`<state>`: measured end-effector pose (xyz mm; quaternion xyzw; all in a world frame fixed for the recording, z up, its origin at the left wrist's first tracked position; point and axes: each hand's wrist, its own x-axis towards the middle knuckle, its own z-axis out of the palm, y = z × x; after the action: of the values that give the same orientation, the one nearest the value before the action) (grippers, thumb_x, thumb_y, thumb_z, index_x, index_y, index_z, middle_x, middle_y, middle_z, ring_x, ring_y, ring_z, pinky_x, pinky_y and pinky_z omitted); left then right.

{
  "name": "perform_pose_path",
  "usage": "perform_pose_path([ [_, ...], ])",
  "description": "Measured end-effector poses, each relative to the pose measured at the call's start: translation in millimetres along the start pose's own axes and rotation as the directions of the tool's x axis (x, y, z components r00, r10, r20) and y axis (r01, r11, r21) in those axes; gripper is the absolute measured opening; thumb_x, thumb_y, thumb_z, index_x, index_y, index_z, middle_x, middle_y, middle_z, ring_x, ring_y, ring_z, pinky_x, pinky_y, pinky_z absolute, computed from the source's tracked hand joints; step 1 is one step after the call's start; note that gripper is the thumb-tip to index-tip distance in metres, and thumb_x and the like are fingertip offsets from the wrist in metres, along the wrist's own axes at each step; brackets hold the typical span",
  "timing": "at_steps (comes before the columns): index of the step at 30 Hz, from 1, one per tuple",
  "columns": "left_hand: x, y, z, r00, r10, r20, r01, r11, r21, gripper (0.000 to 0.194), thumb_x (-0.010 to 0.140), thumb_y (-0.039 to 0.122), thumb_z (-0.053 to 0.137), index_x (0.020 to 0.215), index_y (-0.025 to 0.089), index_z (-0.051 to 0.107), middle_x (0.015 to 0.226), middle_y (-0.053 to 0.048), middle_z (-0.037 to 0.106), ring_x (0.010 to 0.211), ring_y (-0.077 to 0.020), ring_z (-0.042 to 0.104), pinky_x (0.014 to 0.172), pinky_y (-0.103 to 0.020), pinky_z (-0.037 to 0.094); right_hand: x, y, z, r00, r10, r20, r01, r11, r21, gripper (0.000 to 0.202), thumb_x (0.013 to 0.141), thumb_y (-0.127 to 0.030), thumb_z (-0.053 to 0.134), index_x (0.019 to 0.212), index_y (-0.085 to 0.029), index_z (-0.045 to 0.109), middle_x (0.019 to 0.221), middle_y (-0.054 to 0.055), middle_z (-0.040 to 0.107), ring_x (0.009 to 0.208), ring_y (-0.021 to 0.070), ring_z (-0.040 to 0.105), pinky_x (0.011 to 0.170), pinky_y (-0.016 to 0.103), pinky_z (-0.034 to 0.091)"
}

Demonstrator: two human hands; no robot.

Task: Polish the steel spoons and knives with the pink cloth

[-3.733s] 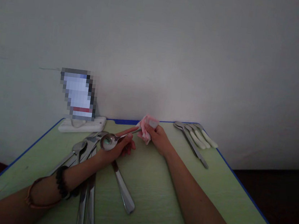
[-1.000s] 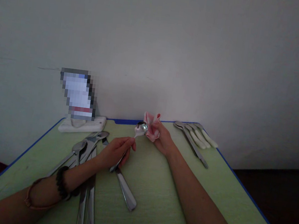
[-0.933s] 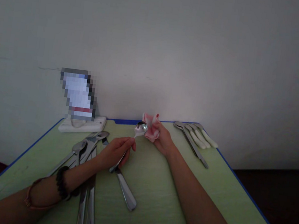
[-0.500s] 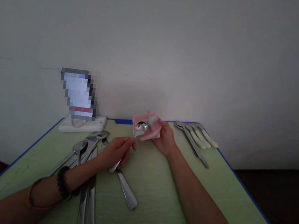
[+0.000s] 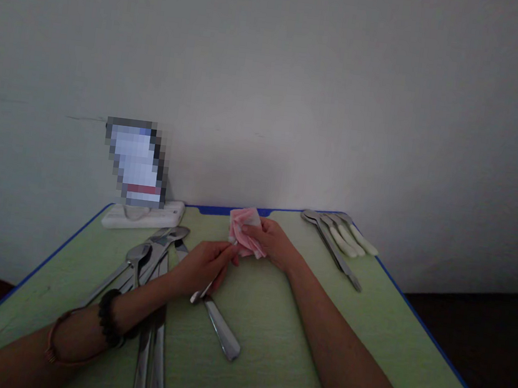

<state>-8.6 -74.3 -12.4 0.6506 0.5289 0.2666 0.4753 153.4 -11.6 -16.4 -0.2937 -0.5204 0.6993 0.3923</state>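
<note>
My left hand (image 5: 207, 264) is closed around the handle of a spoon (image 5: 196, 296), whose handle end pokes out below the fingers. Folded over the spoon's bowl is a pink and white cloth (image 5: 244, 225), so the bowl is hidden. My right hand (image 5: 274, 241) grips that cloth, thumb on top, pressing it around the bowl. Beneath my left hand lies another piece of cutlery, its broad metal handle (image 5: 222, 331) pointing toward me. Left of it is a loose pile of metal cutlery (image 5: 139, 255), with spoons among it, partly covered by my left forearm.
On the right of the green table (image 5: 267, 359), long metal cutlery (image 5: 334, 250) lies beside several pieces with cream handles (image 5: 345, 243). At the back left a blurred-out screen (image 5: 135, 163) stands on a white base (image 5: 143, 214). A grey wall rises behind the table.
The spoon's bowl lay bare on the spread cloth before; now the cloth is folded over it. My right hand has shifted slightly left and down, its thumb now over the cloth.
</note>
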Motion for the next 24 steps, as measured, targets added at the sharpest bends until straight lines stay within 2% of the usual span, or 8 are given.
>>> perform_pose_path([
  [4, -0.2, -0.3, -0.8, 0.999, 0.049, 0.005, -0.05, 0.998, 0.033, 0.034, 0.088, 0.047, 0.039, 0.078, 0.019, 0.055, 0.036, 0.01, 0.045, 0.028, -0.0088, 0.04, 0.032, -0.017, 0.03, 0.7, 1.4, 2.0, 0.993, -0.086, -0.078, 0.085, 0.996, -0.006, 0.029, 0.063, -0.036, 0.072, 0.083, -0.017, 0.062, 0.07, 0.0, 0.064, 0.054, 0.0113, 0.055, 0.048, 0.023, 0.045],
  [8, -1.8, 2.2, -2.0, 0.994, 0.103, 0.04, -0.106, 0.992, 0.07, 0.032, 0.089, 0.044, 0.039, 0.087, 0.018, 0.056, 0.039, 0.01, 0.046, 0.03, -0.0082, 0.041, 0.035, -0.017, 0.033, 5.8, 7.1, 0.7, 0.973, -0.134, -0.19, 0.14, 0.99, 0.019, 0.03, 0.065, -0.04, 0.071, 0.083, -0.018, 0.059, 0.063, -0.002, 0.06, 0.047, 0.011, 0.051, 0.047, 0.025, 0.044],
  [11, -2.7, 4.4, -2.3, 0.989, 0.131, 0.064, -0.137, 0.986, 0.098, 0.034, 0.091, 0.042, 0.035, 0.094, 0.016, 0.057, 0.04, 0.009, 0.045, 0.031, -0.008, 0.04, 0.036, -0.016, 0.032, 12.1, 12.0, -2.7, 0.933, -0.168, -0.319, 0.192, 0.981, 0.042, 0.031, 0.066, -0.044, 0.069, 0.079, -0.018, 0.058, 0.058, -0.002, 0.058, 0.047, 0.0112, 0.049, 0.047, 0.025, 0.043],
  [14, -3.4, 4.6, -2.1, 0.986, 0.151, 0.075, -0.159, 0.981, 0.11, 0.037, 0.092, 0.042, 0.033, 0.096, 0.016, 0.058, 0.039, 0.01, 0.042, 0.031, -0.0079, 0.038, 0.036, -0.017, 0.031, 17.4, 14.9, -5.6, 0.893, -0.179, -0.414, 0.239, 0.966, 0.098, 0.036, 0.065, -0.049, 0.069, 0.08, -0.018, 0.059, 0.066, 0.0, 0.062, 0.055, 0.0121, 0.053, 0.053, 0.026, 0.044],
  [16, -3.8, 3.9, -1.9, 0.986, 0.152, 0.075, -0.16, 0.981, 0.109, 0.038, 0.092, 0.042, 0.032, 0.097, 0.015, 0.058, 0.038, 0.01, 0.039, 0.031, -0.0081, 0.036, 0.036, -0.017, 0.029, 18.4, 14.9, -6.4, 0.891, -0.171, -0.421, 0.246, 0.961, 0.13, 0.038, 0.066, -0.05, 0.067, 0.084, -0.017, 0.06, 0.073, 0.002, 0.065, 0.062, 0.0138, 0.057, 0.058, 0.027, 0.046],
  [19, -4.0, 2.9, -1.9, 0.987, 0.14, 0.08, -0.149, 0.982, 0.118, 0.039, 0.092, 0.043, 0.032, 0.097, 0.014, 0.057, 0.037, 0.011, 0.037, 0.031, -0.0082, 0.035, 0.036, -0.017, 0.028, 16.3, 12.7, -6.2, 0.917, -0.136, -0.374, 0.205, 0.967, 0.152, 0.037, 0.068, -0.048, 0.067, 0.086, -0.017, 0.061, 0.077, 0.004, 0.067, 0.066, 0.0151, 0.059, 0.059, 0.027, 0.047],
  [24, -2.9, 3.0, -2.3, 0.985, 0.159, 0.074, -0.168, 0.977, 0.135, 0.04, 0.092, 0.044, 0.031, 0.098, 0.013, 0.057, 0.038, 0.011, 0.038, 0.033, -0.0083, 0.036, 0.037, -0.017, 0.029, 11.5, 8.0, -4.6, 0.954, -0.051, -0.297, 0.105, 0.98, 0.168, 0.03, 0.066, -0.041, 0.071, 0.08, -0.016, 0.062, 0.069, 0.002, 0.066, 0.056, 0.0119, 0.056, 0.052, 0.024, 0.046],
])
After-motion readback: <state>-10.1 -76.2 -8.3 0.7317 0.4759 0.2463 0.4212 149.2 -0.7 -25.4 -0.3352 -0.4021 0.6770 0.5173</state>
